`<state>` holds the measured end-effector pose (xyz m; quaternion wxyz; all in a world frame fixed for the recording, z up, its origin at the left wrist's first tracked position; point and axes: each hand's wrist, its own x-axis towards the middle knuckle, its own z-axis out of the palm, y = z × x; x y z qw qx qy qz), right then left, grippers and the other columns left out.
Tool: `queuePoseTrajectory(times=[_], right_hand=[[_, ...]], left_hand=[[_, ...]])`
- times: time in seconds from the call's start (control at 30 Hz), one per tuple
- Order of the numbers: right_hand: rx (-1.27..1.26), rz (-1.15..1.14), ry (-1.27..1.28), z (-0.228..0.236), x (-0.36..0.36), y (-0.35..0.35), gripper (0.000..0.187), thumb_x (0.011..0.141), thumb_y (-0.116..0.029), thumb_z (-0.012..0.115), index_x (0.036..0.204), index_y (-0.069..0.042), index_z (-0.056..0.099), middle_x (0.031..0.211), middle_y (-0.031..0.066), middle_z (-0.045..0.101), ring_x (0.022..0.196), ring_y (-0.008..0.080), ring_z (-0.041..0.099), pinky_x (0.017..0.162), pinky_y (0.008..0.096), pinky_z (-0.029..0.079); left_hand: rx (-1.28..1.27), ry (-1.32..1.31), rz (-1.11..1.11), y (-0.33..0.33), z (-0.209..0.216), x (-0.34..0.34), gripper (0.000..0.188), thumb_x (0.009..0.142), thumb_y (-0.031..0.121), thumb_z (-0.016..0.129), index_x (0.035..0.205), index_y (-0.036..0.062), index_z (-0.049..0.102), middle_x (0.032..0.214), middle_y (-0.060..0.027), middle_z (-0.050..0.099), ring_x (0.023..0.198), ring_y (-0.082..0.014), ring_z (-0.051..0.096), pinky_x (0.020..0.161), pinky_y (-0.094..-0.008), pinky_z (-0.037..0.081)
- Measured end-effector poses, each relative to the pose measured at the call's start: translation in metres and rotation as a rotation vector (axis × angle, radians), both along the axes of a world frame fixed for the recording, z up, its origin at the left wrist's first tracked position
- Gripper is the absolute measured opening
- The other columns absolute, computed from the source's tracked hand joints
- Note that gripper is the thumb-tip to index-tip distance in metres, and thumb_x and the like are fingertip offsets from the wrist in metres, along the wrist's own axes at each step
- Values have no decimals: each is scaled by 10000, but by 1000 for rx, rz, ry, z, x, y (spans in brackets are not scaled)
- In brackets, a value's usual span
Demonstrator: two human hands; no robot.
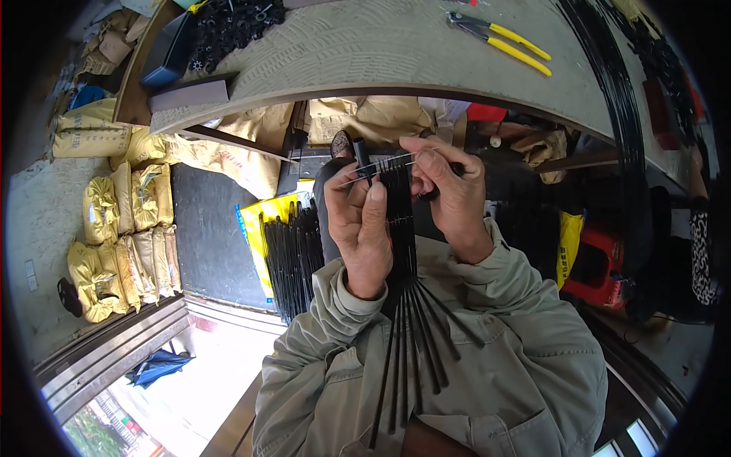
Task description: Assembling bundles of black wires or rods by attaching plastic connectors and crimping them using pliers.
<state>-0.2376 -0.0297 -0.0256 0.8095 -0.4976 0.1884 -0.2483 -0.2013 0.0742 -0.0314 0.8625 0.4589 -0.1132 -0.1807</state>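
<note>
In front of my chest, a bundle of black umbrella ribs (397,190) hangs between my hands and fans out downward over my jacket. A thin metal wire (388,162) runs across the upper ends of the ribs. My left hand (358,228) is closed, its thumb and fingers pinching a black tube-like piece (362,161) at the wire's left end. On the other side, my right hand (453,190) pinches the wire near its right end between thumb and forefinger. The other right fingers curl beside the ribs; their tips are partly hidden.
A workbench (358,65) ahead bears yellow-handled pliers (510,46), small black parts (228,34) and long black rods (613,84). More black ribs (291,251) stand at my left by a yellow sack (259,221). Stacked sacks (126,244) lie far left; a red stool (598,266) stands right.
</note>
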Motion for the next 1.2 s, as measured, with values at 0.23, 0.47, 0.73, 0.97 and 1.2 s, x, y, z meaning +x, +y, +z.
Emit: queuePoseTrajectory(times=[0.23,0.47,0.73,0.97,1.2], right_hand=[[43,-50,-11,4,1,1,230,811,-144,607,945,43,624,715,31,562,621,57,490,528,182,429],[-486,52,-108,-12,4,5,159,764,-85,654,852,44,626,693,24,552,667,58,478,543,212,389],[-246,234,-34,-1,-3,3,96,736,-44,677,763,36,630,699,29,561,620,48,444,522,216,342],[-366,72,-54,6,-4,18,120,756,-51,669,834,30,626,722,30,581,659,50,503,582,204,401],[-133,2,-18,4,-1,28,178,773,-69,658,909,35,608,782,46,609,747,58,541,647,201,422]], left_hand=[[11,-43,33,-2,3,0,292,894,12,445,1166,4,340,983,-119,568,864,-131,563,756,-240,464],[72,-4,10,10,7,7,272,857,12,524,1109,13,423,975,-76,570,846,-102,554,731,-221,455],[79,138,-180,31,19,35,247,750,-48,641,969,5,539,875,-47,596,745,-86,553,713,-211,446],[169,5,-124,38,13,35,234,759,-12,653,975,-21,565,888,-61,611,783,-97,557,756,-234,444],[84,87,-162,34,10,30,274,813,53,610,1064,-32,539,955,-91,610,851,-125,562,804,-250,433]])
